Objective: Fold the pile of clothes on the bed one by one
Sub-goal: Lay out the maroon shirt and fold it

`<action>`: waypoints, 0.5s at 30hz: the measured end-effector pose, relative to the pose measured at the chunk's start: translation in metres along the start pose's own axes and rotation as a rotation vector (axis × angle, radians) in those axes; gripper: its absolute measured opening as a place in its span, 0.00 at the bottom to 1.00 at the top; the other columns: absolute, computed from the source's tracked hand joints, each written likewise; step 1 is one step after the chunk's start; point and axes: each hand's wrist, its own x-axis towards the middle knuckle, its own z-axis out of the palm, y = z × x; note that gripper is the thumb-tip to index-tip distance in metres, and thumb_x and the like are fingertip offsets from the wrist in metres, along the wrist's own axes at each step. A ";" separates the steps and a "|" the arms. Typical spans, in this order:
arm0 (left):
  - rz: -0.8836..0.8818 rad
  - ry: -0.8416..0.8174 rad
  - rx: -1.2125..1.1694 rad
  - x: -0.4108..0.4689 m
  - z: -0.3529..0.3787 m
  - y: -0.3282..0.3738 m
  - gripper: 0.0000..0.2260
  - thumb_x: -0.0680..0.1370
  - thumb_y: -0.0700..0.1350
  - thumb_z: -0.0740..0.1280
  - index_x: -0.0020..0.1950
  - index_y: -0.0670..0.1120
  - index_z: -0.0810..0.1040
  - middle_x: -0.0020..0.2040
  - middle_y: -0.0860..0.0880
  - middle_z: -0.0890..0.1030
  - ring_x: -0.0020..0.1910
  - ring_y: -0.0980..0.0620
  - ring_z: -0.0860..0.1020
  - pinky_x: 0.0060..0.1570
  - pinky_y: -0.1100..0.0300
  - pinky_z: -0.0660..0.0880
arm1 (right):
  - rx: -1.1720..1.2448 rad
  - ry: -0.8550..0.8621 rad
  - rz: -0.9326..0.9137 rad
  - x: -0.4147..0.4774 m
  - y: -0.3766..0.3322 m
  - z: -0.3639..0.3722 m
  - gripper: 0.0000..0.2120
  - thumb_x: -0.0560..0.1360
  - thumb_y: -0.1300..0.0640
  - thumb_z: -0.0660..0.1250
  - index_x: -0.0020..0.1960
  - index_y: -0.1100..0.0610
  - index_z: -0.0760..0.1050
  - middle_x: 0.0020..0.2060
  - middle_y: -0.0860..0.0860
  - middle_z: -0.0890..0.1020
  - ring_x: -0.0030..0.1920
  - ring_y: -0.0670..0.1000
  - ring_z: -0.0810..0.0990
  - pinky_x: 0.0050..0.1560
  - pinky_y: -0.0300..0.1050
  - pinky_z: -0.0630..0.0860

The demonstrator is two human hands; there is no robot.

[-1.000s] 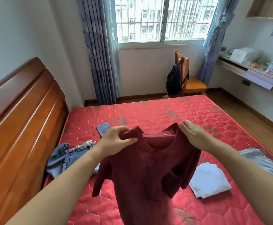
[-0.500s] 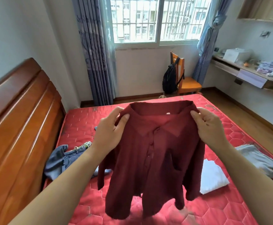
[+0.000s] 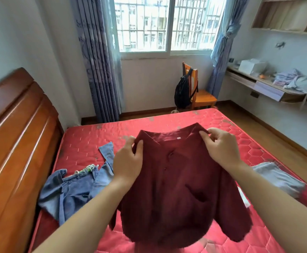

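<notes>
Beyond the right hand (image 3: 222, 150) a backpack (image 3: 182, 94) hangs on an orange chair (image 3: 203, 99); rightward, a desk (image 3: 240, 78) bears a white box (image 3: 250, 66).

"How many garments?"
"I count four: one maroon shirt (image 3: 176, 189), one denim piece (image 3: 72, 190), one grey piece (image 3: 277, 176), one white piece (image 3: 244, 199), mostly hidden."
"Anything else?"
"My left hand (image 3: 127, 161) and right hand (image 3: 222, 148), two; one chair (image 3: 202, 97), one backpack (image 3: 182, 92), two curtains (image 3: 97, 70) (image 3: 222, 42)."

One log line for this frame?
left hand: pinches maroon shirt shoulder | right hand: pinches other shoulder | shirt: held over bed | jeans: unfolded
</notes>
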 end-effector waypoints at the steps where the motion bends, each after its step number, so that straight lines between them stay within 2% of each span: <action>1: -0.072 -0.015 -0.064 -0.003 0.009 0.002 0.07 0.79 0.51 0.60 0.44 0.51 0.72 0.33 0.54 0.78 0.36 0.49 0.77 0.35 0.58 0.65 | 0.019 0.034 0.042 -0.002 0.000 0.004 0.11 0.75 0.51 0.66 0.34 0.52 0.73 0.23 0.45 0.73 0.27 0.50 0.72 0.32 0.43 0.64; 3: -0.177 -0.016 -0.180 -0.005 0.025 0.011 0.08 0.79 0.50 0.60 0.42 0.50 0.71 0.33 0.54 0.77 0.34 0.54 0.76 0.33 0.65 0.66 | 0.095 0.083 0.121 -0.007 -0.006 0.014 0.11 0.75 0.52 0.66 0.35 0.52 0.72 0.26 0.47 0.76 0.28 0.50 0.75 0.32 0.43 0.66; 4: -0.198 -0.030 -0.207 -0.006 0.033 0.016 0.08 0.79 0.50 0.60 0.41 0.50 0.71 0.32 0.54 0.77 0.33 0.55 0.75 0.33 0.67 0.66 | 0.156 0.077 0.141 -0.012 -0.011 0.020 0.10 0.75 0.52 0.66 0.36 0.53 0.73 0.27 0.47 0.78 0.29 0.49 0.76 0.32 0.43 0.68; 5: -0.202 -0.067 -0.224 -0.007 0.041 0.022 0.09 0.79 0.50 0.60 0.40 0.50 0.71 0.33 0.54 0.77 0.33 0.55 0.75 0.35 0.64 0.68 | 0.213 0.044 0.134 -0.017 -0.016 0.026 0.09 0.74 0.53 0.67 0.37 0.53 0.74 0.28 0.47 0.79 0.28 0.46 0.76 0.32 0.42 0.70; 7: -0.179 -0.174 -0.288 -0.007 0.055 0.034 0.09 0.79 0.51 0.60 0.42 0.50 0.72 0.36 0.53 0.79 0.37 0.54 0.77 0.39 0.58 0.70 | 0.296 -0.084 0.042 -0.025 -0.023 0.036 0.06 0.73 0.54 0.69 0.39 0.54 0.76 0.29 0.45 0.79 0.29 0.42 0.77 0.31 0.36 0.69; 9: -0.158 -0.241 -0.360 -0.003 0.062 0.045 0.12 0.78 0.57 0.60 0.43 0.50 0.74 0.38 0.53 0.80 0.37 0.56 0.77 0.40 0.62 0.71 | 0.352 -0.239 -0.061 -0.026 -0.024 0.039 0.02 0.72 0.57 0.70 0.45 0.55 0.80 0.31 0.43 0.80 0.30 0.40 0.77 0.32 0.30 0.69; 11: -0.159 -0.261 -0.380 0.006 0.065 0.053 0.15 0.73 0.62 0.60 0.42 0.51 0.74 0.37 0.54 0.79 0.35 0.61 0.76 0.36 0.68 0.70 | 0.416 -0.379 -0.129 -0.020 -0.019 0.035 0.10 0.73 0.61 0.68 0.54 0.56 0.80 0.37 0.45 0.80 0.33 0.42 0.77 0.38 0.33 0.73; 13: -0.110 -0.285 -0.358 0.017 0.066 0.056 0.11 0.76 0.55 0.64 0.44 0.48 0.76 0.39 0.52 0.81 0.37 0.59 0.77 0.41 0.63 0.73 | 0.441 -0.478 -0.198 -0.011 -0.012 0.026 0.15 0.74 0.66 0.65 0.59 0.57 0.78 0.41 0.47 0.79 0.37 0.46 0.78 0.42 0.37 0.75; 15: -0.024 -0.285 -0.346 0.031 0.063 0.061 0.05 0.78 0.44 0.64 0.46 0.45 0.77 0.41 0.47 0.82 0.40 0.52 0.79 0.46 0.50 0.76 | 0.485 -0.464 -0.200 0.004 -0.005 0.012 0.17 0.73 0.68 0.64 0.58 0.54 0.78 0.43 0.46 0.79 0.39 0.48 0.79 0.41 0.37 0.76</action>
